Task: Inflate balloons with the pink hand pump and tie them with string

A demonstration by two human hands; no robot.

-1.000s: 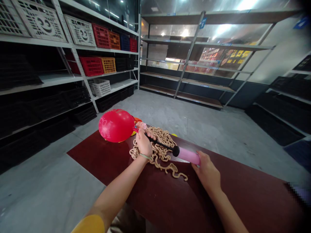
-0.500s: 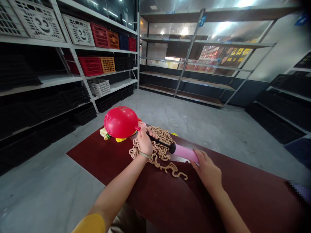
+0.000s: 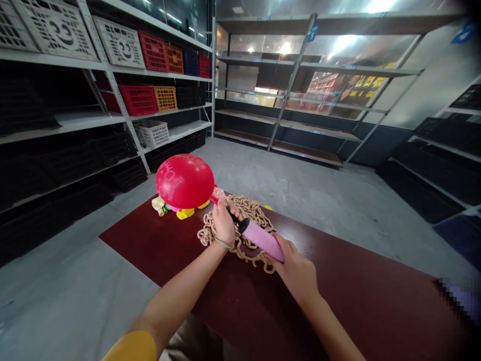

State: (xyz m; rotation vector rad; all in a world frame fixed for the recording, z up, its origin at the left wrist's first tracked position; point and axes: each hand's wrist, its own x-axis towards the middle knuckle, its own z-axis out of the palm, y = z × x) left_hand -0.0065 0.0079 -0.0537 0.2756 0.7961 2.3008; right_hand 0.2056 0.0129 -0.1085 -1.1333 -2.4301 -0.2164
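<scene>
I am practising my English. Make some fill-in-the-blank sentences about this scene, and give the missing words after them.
The person's right hand holds the ____ plastic barrel of a hand pump.
The person's left hand grips the pump's narrow ____ end beside a round red balloon.
A tangled pile of ____ knotted cord lies on the dark red table top.
Missing words: pink; black; beige.

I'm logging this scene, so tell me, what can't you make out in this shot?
All in the head view:
- Where the pink hand pump meets the balloon neck: hidden by the left hand.
- Yellow pieces: partly hidden by the red balloon.
- Its white printing: curves out of sight.
- Lower-right edge: a pixelated patch.
</scene>
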